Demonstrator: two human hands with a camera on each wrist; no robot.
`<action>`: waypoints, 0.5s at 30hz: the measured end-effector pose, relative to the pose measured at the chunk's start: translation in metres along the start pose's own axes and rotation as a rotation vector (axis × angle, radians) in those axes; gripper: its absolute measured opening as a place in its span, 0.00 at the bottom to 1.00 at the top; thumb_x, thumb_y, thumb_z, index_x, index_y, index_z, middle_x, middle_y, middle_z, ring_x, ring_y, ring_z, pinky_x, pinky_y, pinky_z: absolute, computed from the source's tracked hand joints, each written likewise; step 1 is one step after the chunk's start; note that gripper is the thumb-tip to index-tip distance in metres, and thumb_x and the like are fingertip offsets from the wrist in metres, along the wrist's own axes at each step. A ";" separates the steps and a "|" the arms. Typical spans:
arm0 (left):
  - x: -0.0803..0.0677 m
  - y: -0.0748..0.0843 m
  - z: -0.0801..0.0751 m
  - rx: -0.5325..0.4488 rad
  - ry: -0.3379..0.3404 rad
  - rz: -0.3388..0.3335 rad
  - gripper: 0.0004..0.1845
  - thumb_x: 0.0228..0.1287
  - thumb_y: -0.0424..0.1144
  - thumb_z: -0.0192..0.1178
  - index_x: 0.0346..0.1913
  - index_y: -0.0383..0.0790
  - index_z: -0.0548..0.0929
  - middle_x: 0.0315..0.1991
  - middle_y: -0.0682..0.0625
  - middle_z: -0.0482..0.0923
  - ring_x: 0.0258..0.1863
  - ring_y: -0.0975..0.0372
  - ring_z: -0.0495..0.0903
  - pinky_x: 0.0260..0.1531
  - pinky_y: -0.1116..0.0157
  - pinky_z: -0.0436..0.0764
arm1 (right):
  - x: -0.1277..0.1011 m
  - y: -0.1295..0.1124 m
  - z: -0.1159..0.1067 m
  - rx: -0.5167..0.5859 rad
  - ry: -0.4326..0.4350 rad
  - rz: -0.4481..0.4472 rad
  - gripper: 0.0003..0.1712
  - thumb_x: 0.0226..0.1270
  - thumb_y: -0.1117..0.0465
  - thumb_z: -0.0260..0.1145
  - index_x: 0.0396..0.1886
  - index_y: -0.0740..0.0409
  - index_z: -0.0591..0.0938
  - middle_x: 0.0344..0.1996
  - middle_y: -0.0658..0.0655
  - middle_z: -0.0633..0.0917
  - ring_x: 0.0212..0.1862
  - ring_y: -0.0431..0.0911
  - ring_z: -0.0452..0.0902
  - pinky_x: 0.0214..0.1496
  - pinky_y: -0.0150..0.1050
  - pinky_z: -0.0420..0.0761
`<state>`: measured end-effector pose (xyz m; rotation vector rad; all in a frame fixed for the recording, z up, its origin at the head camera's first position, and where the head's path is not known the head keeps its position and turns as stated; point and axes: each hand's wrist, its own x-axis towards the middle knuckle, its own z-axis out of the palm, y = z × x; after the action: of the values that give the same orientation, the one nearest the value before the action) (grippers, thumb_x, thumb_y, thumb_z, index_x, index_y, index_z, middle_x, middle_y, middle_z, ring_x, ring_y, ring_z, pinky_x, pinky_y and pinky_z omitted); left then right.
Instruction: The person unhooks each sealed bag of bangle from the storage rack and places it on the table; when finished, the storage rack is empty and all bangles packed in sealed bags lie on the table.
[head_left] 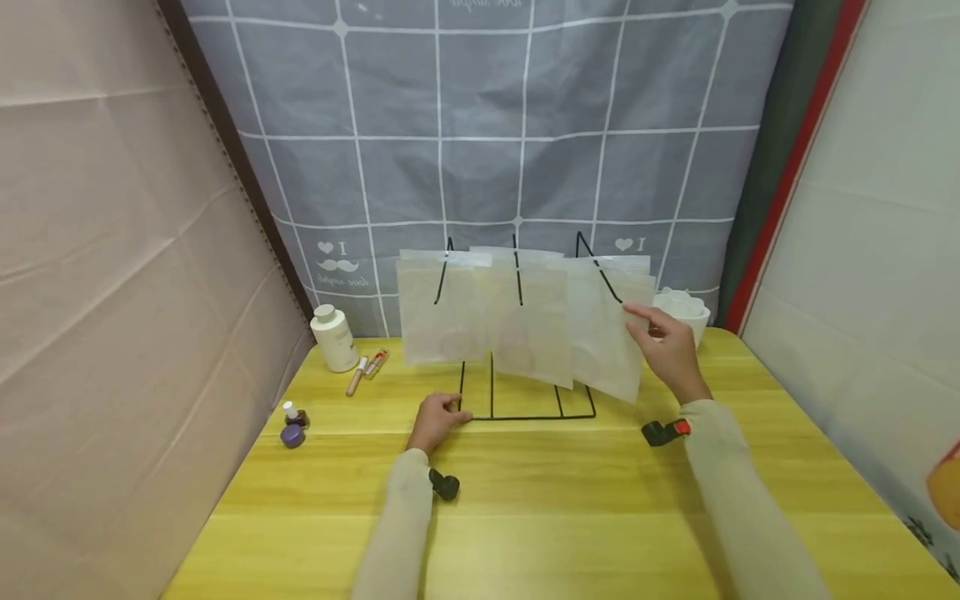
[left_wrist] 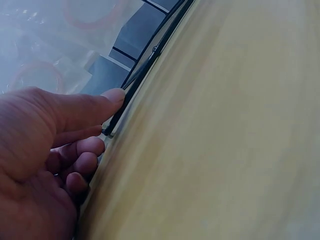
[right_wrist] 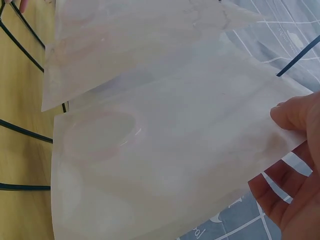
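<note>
A black wire rack point(head_left: 532, 418) stands on the table, with translucent whitish bags hanging from its three prongs: a left bag point(head_left: 442, 312), a middle bag point(head_left: 528, 325) and a right bag point(head_left: 606, 333). At the rack's front left corner, my left hand point(head_left: 435, 423) pinches the base wire between thumb and fingers; the left wrist view shows that wire point(left_wrist: 150, 62) close up. My right hand point(head_left: 670, 350) holds the right bag's outer edge near the prong tip. In the right wrist view the thumb lies on the bag point(right_wrist: 165, 150) and the fingers are behind it.
A white bottle point(head_left: 335, 339) stands at the back left beside two small tubes point(head_left: 358, 377). Nearer on the left are a small dark bottle point(head_left: 297, 416) and a purple-lidded jar point(head_left: 292, 436). A white container point(head_left: 693, 312) sits behind my right hand. A grey checked curtain point(head_left: 480, 100) hangs behind.
</note>
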<state>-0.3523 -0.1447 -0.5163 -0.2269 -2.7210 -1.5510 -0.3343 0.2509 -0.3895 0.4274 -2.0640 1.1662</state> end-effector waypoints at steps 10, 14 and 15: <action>-0.001 -0.001 0.003 0.011 0.012 0.009 0.25 0.61 0.34 0.71 0.60 0.27 0.81 0.35 0.45 0.76 0.30 0.58 0.69 0.35 0.60 0.74 | -0.007 -0.020 -0.007 -0.007 0.048 -0.011 0.14 0.63 0.76 0.69 0.48 0.70 0.87 0.46 0.71 0.87 0.33 0.31 0.73 0.39 0.17 0.72; 0.000 -0.002 0.002 0.018 0.019 0.016 0.25 0.61 0.34 0.71 0.60 0.27 0.81 0.35 0.45 0.77 0.31 0.58 0.70 0.36 0.59 0.74 | -0.011 -0.042 -0.016 -0.020 0.041 -0.001 0.13 0.62 0.77 0.69 0.47 0.73 0.87 0.44 0.72 0.86 0.31 0.34 0.72 0.37 0.18 0.73; 0.000 -0.002 0.002 0.024 0.020 0.018 0.26 0.61 0.34 0.71 0.60 0.27 0.81 0.36 0.45 0.77 0.31 0.58 0.70 0.36 0.59 0.75 | -0.012 -0.044 -0.018 -0.023 0.038 0.002 0.13 0.62 0.77 0.69 0.47 0.73 0.87 0.43 0.72 0.87 0.31 0.34 0.72 0.37 0.18 0.73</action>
<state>-0.3524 -0.1438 -0.5191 -0.2341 -2.7131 -1.5071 -0.2923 0.2411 -0.3656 0.3895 -2.0437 1.1418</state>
